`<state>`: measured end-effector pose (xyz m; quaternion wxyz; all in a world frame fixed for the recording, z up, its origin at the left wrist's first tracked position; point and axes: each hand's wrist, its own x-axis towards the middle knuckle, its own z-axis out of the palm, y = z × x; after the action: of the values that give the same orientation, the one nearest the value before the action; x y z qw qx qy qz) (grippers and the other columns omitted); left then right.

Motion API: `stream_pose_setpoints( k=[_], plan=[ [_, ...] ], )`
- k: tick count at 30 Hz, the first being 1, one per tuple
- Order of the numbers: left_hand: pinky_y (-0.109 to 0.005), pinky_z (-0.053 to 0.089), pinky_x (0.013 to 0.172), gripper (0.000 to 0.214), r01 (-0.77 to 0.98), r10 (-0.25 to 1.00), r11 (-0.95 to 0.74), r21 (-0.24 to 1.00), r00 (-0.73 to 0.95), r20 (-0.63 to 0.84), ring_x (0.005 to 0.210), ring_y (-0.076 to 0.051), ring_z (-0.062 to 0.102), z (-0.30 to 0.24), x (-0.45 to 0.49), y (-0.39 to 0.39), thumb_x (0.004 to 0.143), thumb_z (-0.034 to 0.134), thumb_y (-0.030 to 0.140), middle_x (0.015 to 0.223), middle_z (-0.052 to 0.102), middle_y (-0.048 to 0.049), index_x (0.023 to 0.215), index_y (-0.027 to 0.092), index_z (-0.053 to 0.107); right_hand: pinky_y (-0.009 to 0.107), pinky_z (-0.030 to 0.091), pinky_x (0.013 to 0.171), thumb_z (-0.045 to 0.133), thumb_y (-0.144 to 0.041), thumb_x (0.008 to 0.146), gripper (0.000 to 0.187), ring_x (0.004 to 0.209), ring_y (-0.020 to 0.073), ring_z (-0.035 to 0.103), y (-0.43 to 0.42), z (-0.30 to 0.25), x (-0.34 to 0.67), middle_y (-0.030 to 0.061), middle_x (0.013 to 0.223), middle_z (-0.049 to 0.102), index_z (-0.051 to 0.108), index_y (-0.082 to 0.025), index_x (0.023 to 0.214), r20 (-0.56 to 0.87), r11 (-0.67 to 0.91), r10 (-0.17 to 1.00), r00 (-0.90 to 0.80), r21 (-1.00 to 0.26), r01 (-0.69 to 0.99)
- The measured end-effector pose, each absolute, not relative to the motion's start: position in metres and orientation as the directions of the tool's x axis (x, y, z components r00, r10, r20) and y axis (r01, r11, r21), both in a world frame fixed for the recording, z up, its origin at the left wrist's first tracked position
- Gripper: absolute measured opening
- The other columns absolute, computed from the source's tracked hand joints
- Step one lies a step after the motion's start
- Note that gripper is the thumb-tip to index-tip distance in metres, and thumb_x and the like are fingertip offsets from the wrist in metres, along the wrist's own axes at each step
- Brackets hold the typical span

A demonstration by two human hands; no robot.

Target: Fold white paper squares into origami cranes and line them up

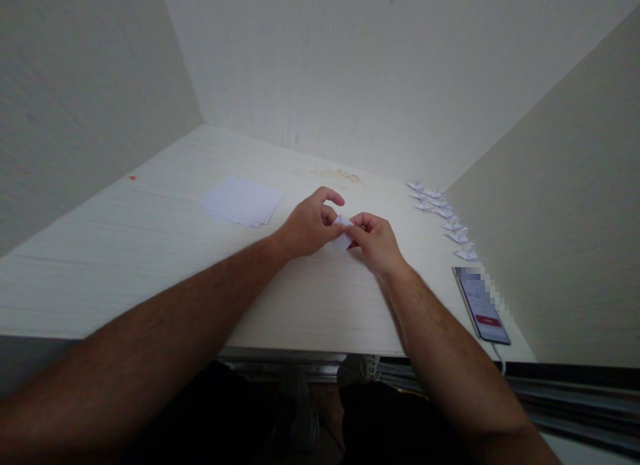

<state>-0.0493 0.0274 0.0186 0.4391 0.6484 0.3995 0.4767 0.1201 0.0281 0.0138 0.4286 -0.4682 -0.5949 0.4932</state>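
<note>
A small folded piece of white paper (343, 239) is held up between my two hands, above the middle of the table. My left hand (311, 224) pinches its left side with the thumb and a bent finger, while the index finger arches free above. On the other side my right hand (374, 240) grips the paper between thumb and fingertips. Part of the paper is hidden behind the fingers. To the left of my left hand lies a loose stack of square white paper sheets (243, 200).
Several small folded paper figures (457, 238) line the table's right side near the wall. Closer to me, a phone (481, 305) with a lit screen lies with a white cable (499, 358) attached. Walls enclose the white table (150, 252) at the left, back and right.
</note>
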Motion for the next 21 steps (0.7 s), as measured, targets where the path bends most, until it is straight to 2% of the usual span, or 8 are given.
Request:
stream_pose_setpoints(
  k=[4, 9, 14, 21],
  plan=[
    [-0.019, 0.031, 0.046, 0.041, 0.120, 0.930, -0.306, 0.945, 0.251, 0.269, 0.048, -0.006, 0.046, 0.019, -0.050, 0.026, 0.071, 0.070, 0.012, 0.057, 0.052, 0.0107, 0.105, 0.018, 0.048, 0.026, 0.050, 0.053, 0.072, -0.034, 0.069, 0.019, 0.053, 0.0111, 0.058, 0.028, 0.012, 0.119, -0.0020, 0.060, 0.064, 0.061, -0.019, 0.071, 0.006, 0.030, 0.978, -0.207, -0.993, 0.115],
    [-0.019, 0.032, 0.047, 0.043, 0.109, 0.924, -0.304, 0.947, 0.278, 0.264, 0.048, -0.007, 0.048, 0.017, -0.049, 0.026, 0.071, 0.071, 0.013, 0.058, 0.054, 0.0102, 0.107, 0.019, 0.048, 0.024, 0.045, 0.050, 0.068, -0.030, 0.070, 0.014, 0.050, 0.0098, 0.055, 0.029, 0.009, 0.118, -0.0039, 0.057, 0.061, 0.058, -0.020, 0.069, 0.033, 0.059, 0.972, -0.232, -0.993, 0.105],
    [-0.020, 0.033, 0.047, 0.044, 0.098, 0.923, -0.290, 0.952, 0.292, 0.252, 0.048, -0.007, 0.049, 0.015, -0.049, 0.027, 0.071, 0.071, 0.014, 0.058, 0.056, 0.0090, 0.107, 0.019, 0.047, 0.025, 0.044, 0.052, 0.068, -0.032, 0.070, 0.015, 0.052, 0.0109, 0.055, 0.029, 0.006, 0.118, -0.0042, 0.058, 0.060, 0.058, -0.021, 0.070, -0.006, 0.010, 0.973, -0.229, -0.998, 0.067],
    [-0.019, 0.033, 0.047, 0.044, 0.092, 0.914, -0.285, 0.954, 0.327, 0.241, 0.048, -0.007, 0.049, 0.012, -0.047, 0.027, 0.070, 0.071, 0.014, 0.058, 0.056, 0.0092, 0.107, 0.019, 0.048, 0.024, 0.033, 0.050, 0.064, -0.027, 0.073, 0.010, 0.050, 0.0086, 0.044, 0.032, 0.003, 0.119, -0.0055, 0.056, 0.055, 0.058, -0.020, 0.068, 0.097, 0.124, 0.976, -0.196, -0.983, 0.133]
  ],
)
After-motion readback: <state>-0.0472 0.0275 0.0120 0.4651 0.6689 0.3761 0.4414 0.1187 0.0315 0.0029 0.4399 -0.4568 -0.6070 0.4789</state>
